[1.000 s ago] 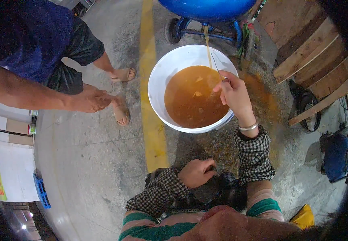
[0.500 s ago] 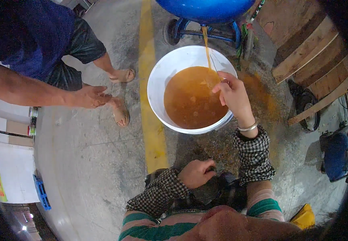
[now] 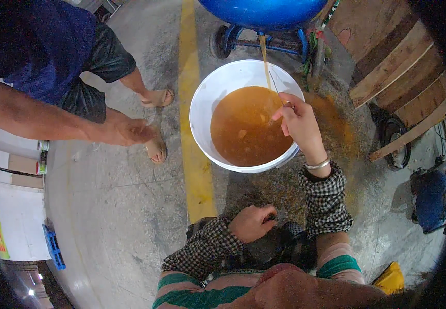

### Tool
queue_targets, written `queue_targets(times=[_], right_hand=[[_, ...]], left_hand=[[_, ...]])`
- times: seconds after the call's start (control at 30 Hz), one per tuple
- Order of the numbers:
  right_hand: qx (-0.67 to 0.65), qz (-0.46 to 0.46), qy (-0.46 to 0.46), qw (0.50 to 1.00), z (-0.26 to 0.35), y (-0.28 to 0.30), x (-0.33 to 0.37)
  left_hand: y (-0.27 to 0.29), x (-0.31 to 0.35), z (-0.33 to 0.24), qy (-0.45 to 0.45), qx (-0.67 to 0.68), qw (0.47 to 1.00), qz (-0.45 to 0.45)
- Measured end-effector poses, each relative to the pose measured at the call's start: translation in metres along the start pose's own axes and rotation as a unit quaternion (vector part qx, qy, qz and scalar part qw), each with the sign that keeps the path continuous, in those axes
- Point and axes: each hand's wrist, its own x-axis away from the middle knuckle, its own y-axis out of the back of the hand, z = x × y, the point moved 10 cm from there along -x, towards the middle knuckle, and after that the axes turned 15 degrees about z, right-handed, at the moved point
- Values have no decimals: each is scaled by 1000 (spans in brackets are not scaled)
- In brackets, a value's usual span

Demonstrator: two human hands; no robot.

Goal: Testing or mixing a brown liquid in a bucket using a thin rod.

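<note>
A white bucket point(image 3: 201, 105) stands before me, part filled with cloudy orange-brown liquid point(image 3: 243, 131). From beneath a blue rounded tank point(image 3: 264, 13) a thin brown stream point(image 3: 265, 56) runs down into it. My right hand point(image 3: 299, 121) is over the bucket's right side, closed on a thin bent wire point(image 3: 275, 81) whose upper end rises beside the stream. My left hand point(image 3: 254, 222) rests near my lap with its fingers curled. Something small and dark shows between its thumb and fingers, too unclear to name.
At left stands another person in dark shorts and sandals, one hand point(image 3: 135, 131) hanging low. A yellow floor stripe point(image 3: 194, 149) passes the bucket's left side. Wooden boards point(image 3: 393, 64) lean at right, near a blue object point(image 3: 431, 201). Orange-brown stains mark the floor beside the bucket.
The other person's hand has swung down and slightly right, and is now blurred. Foam patches on the liquid have shifted. My two hands have hardly moved.
</note>
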Motion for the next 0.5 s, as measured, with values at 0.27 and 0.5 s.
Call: queue_targets(times=[0.27, 0.5], right_hand=[[-5, 3, 7, 1000, 4, -2, 0], [7, -4, 1, 1000, 3, 0, 1]], left_hand=[[0, 1, -1, 3, -1, 1000, 11], [3, 3, -5, -27, 3, 1000, -14]])
